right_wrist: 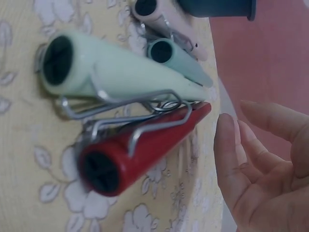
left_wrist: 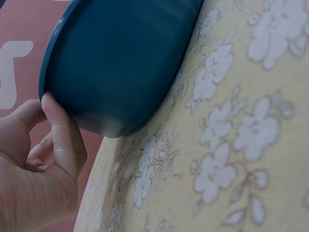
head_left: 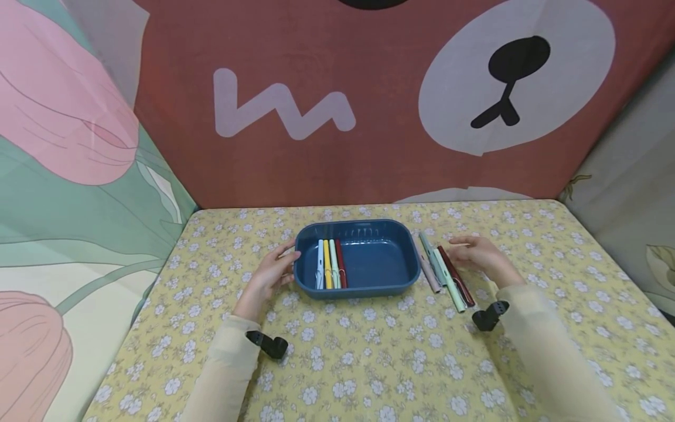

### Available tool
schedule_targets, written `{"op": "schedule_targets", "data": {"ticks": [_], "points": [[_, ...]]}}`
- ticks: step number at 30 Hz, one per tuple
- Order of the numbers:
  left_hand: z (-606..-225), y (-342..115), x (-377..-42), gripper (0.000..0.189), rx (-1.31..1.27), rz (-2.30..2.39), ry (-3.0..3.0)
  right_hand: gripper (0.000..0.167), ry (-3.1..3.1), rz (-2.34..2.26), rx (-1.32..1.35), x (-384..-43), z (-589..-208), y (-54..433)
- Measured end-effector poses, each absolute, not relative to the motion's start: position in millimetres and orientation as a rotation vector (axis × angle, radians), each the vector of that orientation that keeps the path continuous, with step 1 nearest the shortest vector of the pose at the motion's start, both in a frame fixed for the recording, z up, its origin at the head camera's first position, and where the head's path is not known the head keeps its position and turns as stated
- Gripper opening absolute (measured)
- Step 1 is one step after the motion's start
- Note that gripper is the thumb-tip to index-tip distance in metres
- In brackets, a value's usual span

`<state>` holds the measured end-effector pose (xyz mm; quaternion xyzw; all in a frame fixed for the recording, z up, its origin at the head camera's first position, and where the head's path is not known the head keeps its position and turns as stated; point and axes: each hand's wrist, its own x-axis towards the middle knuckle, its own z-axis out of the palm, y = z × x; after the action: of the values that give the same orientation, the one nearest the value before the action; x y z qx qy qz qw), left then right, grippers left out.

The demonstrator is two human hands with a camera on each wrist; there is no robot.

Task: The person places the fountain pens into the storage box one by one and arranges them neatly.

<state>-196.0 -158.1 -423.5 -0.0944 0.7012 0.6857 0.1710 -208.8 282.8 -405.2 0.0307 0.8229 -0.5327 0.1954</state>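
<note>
Right hand beside 4 slanting pens

Yellow floral tablecloth; red animal-face backdrop behind; pink-flowered panel at left.

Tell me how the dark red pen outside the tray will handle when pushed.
The dark red pen may roll a little, given its rounded barrel, though its protruding wire clip would probably stop it. Its straight form suggests stiffness.
</note>
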Motion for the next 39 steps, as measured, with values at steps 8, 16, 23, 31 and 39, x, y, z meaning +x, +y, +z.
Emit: {"op": "schedule_targets", "data": {"ticks": [8, 16, 23, 31, 39], "points": [[-424.8, -160.0, -195.7, 0.052, -0.251, 1.937, 2.002, 0.057, 2.318, -1.46, 0.099, -207.9, -413.0, 285.1], [-414.1, -158.9, -191.5, 0.054, -0.257, 1.936, 1.975, 0.058, 2.321, -1.408, 0.108, -206.9, -417.2, 288.3], [-399.7, -155.2, -184.0, 0.054, -0.259, 1.939, 1.956, 0.057, 2.309, -1.396, 0.095, -204.6, -417.6, 287.9], [-402.1, -156.2, -184.7, 0.056, -0.226, 1.953, 1.951, 0.055, 2.349, -1.327, 0.109, -204.7, -417.4, 284.4], [-402.7, -155.6, -185.5, 0.055, -0.25, 1.944, 1.955, 0.056, 2.4, -1.246, 0.11, -205.6, -418.3, 280.7]]}}
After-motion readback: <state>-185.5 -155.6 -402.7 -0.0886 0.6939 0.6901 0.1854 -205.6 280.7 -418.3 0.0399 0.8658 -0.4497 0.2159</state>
